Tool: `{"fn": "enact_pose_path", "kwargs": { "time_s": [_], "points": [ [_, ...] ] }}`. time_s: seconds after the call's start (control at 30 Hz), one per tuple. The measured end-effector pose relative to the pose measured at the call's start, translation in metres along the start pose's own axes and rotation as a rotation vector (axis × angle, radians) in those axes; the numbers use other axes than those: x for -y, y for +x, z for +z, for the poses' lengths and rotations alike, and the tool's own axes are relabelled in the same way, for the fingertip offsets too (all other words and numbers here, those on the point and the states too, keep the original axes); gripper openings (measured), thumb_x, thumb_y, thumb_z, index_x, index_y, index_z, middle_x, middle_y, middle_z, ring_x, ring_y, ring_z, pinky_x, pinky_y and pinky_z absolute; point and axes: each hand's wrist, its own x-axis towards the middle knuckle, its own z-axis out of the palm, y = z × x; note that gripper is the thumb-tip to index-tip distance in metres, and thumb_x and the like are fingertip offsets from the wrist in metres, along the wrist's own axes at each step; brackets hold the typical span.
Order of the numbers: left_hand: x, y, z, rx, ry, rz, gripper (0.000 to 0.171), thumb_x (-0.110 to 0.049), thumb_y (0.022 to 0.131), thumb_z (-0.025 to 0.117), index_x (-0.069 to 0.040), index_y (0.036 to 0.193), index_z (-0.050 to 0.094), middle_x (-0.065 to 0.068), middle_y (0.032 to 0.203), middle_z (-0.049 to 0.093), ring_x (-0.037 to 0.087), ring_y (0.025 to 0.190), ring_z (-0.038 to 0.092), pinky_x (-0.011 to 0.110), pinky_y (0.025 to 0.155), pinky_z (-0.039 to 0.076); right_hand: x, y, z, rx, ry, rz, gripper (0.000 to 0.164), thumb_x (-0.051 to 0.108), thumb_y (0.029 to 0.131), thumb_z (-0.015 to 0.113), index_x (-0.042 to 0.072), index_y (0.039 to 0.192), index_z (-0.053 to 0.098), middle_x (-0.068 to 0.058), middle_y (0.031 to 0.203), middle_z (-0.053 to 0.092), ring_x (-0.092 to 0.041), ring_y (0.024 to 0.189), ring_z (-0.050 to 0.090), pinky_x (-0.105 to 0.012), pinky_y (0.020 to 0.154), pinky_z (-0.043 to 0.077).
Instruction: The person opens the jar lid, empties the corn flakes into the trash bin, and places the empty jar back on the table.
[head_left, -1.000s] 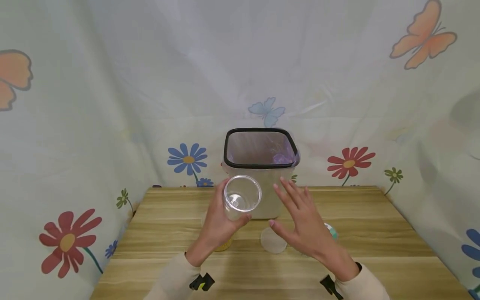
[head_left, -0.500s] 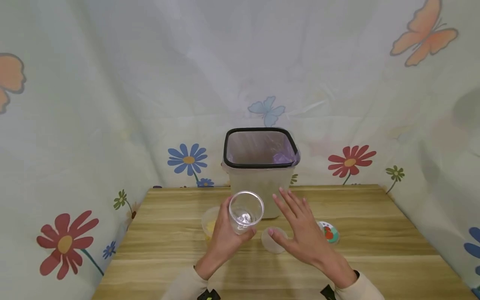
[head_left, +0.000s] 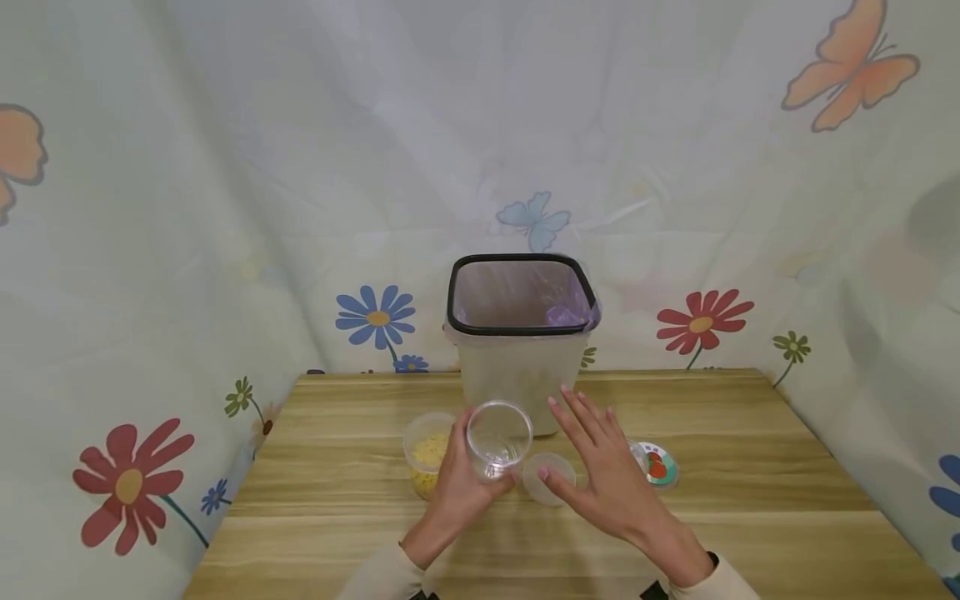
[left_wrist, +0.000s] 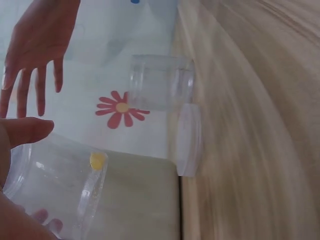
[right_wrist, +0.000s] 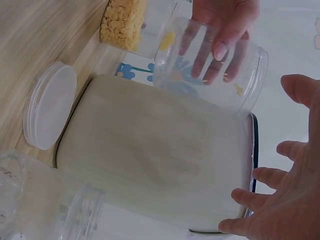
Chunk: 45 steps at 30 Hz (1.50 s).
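Note:
My left hand grips a clear plastic jar by its side, above the table in front of a bin. The jar's open mouth is visible from above, and small yellow spots show on it in the wrist views. To the right, my right hand hovers with spread fingers and holds nothing. Between and below the hands lies a white round lid. Left of my left hand stands a clear jar of yellow flakes, partly hidden by that hand in the head view. Another clear jar stands mostly behind my right hand.
A pale bin with a black rim and a purplish liner stands at the back of the wooden table. Right of my right hand is a round piece with a green and red print. A flowered curtain surrounds the table.
My left hand has lowered the jar and shifted slightly right, uncovering the jar of yellow flakes. My right hand has sunk slightly, its fingers still spread.

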Motion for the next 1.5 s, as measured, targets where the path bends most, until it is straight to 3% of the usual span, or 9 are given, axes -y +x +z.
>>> {"fn": "enact_pose_path", "kwargs": {
  "time_s": [0.17,0.4,0.53,0.73,1.03,1.5],
  "points": [
    [0.006,-0.006,0.008,0.020,0.002,0.000,0.105,-0.021,0.064,0.088,-0.007,0.149,0.027,0.020,0.144,0.048,0.039,0.128,0.051,0.059,0.105,0.042,0.001,-0.002,0.001,0.020,0.009,0.020,0.085,0.041,0.084,0.072,0.026,0.156,0.028,-0.002,0.164,0.025,-0.034,0.148,0.027,-0.063,0.118,0.015],
    [0.004,-0.017,0.017,0.075,0.032,0.080,0.103,-0.024,0.065,0.088,-0.013,0.148,0.028,0.012,0.140,0.050,0.032,0.125,0.053,0.051,0.102,0.047,0.001,-0.004,0.002,0.030,0.011,0.032,0.087,0.042,0.083,0.073,0.026,0.156,0.028,-0.002,0.164,0.024,-0.036,0.147,0.028,-0.066,0.115,0.019],
    [0.010,-0.016,0.022,0.086,0.046,0.039,0.103,-0.030,0.067,0.087,-0.015,0.149,0.026,0.010,0.142,0.047,0.033,0.127,0.052,0.051,0.102,0.046,-0.001,-0.005,0.003,0.028,0.012,0.027,0.087,0.042,0.083,0.073,0.026,0.156,0.028,-0.001,0.164,0.024,-0.036,0.148,0.028,-0.067,0.114,0.020],
    [0.022,-0.014,0.026,0.103,0.021,-0.027,0.106,-0.032,0.067,0.087,-0.010,0.150,0.025,0.013,0.146,0.045,0.036,0.131,0.049,0.055,0.107,0.041,-0.002,-0.005,0.004,0.041,0.015,0.030,0.087,0.042,0.084,0.072,0.026,0.156,0.026,-0.002,0.164,0.023,-0.035,0.148,0.027,-0.068,0.114,0.020],
    [0.045,-0.006,0.030,0.104,0.034,-0.050,0.105,-0.031,0.067,0.089,-0.007,0.148,0.027,0.015,0.144,0.046,0.035,0.132,0.048,0.054,0.108,0.040,-0.002,-0.007,0.007,0.046,0.022,0.032,0.087,0.042,0.085,0.072,0.026,0.157,0.025,-0.003,0.164,0.023,-0.033,0.150,0.024,-0.065,0.116,0.019],
    [0.059,0.006,0.034,0.142,0.065,-0.102,0.108,-0.033,0.070,0.086,-0.004,0.152,0.021,0.020,0.152,0.037,0.038,0.139,0.040,0.054,0.114,0.033,-0.001,-0.007,0.006,0.028,0.030,0.040,0.086,0.041,0.085,0.072,0.026,0.156,0.027,-0.001,0.163,0.026,-0.034,0.148,0.029,-0.066,0.113,0.022]
  ]
}}
